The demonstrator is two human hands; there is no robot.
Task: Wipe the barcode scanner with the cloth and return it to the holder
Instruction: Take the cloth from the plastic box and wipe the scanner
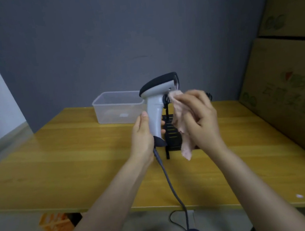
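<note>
My left hand grips the handle of a grey barcode scanner with a black top, held upright above the yellow table. Its grey cable hangs down past the table's front edge. My right hand holds a pale pink cloth against the scanner's right side, near the trigger. The cloth's lower end dangles over the black holder, which stands on the table just behind both hands and is partly hidden by them.
A clear plastic box sits at the table's back edge, left of the scanner. Stacked cardboard boxes line the right side. A grey wall stands behind. An orange crate lies on the floor under the table's front left.
</note>
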